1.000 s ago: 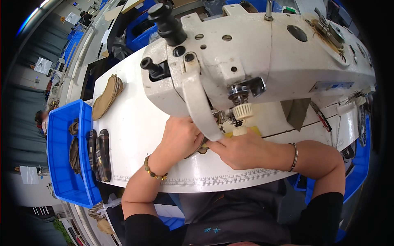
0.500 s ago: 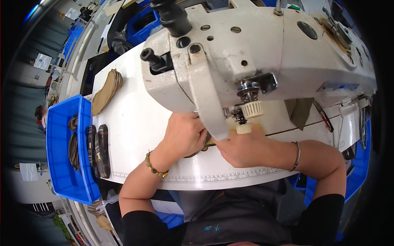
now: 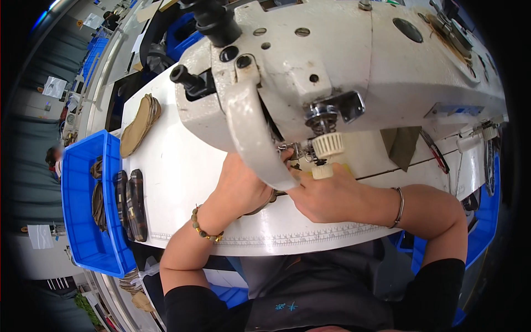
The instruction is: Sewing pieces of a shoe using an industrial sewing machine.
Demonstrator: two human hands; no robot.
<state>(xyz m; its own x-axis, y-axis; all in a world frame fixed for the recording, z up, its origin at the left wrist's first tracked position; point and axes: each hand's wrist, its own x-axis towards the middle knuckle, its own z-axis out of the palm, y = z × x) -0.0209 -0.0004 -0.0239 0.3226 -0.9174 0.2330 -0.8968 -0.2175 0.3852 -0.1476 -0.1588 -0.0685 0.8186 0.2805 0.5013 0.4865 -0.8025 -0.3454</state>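
A white sewing machine (image 3: 287, 72) spans the upper middle, its presser foot area (image 3: 296, 150) partly hidden behind the lever arm. Just left of the needle area, my left hand (image 3: 243, 185) is closed on the edge of a dark olive-brown fabric piece (image 3: 260, 208) with what looks like zipper teeth along it. One left finger reaches close to the presser foot. My right hand (image 3: 326, 196) bends over the same piece from the right, fingers curled and largely hidden by the machine's cream knobs. Most of the fabric lies out of sight under my hands.
On the white table (image 3: 171, 182) lie stacked tan curved pieces (image 3: 141, 126) and plaid padded pieces (image 3: 135, 205). A blue bin (image 3: 88, 232) with brown pieces stands at the left edge. Right of the needle are an olive fabric scrap (image 3: 401, 146) and red-handled snips (image 3: 437, 155).
The machine appears shifted slightly left and up in view. My left hand has moved a little toward the needle, with one finger now extended by the presser foot. The right hand stays nearly in place.
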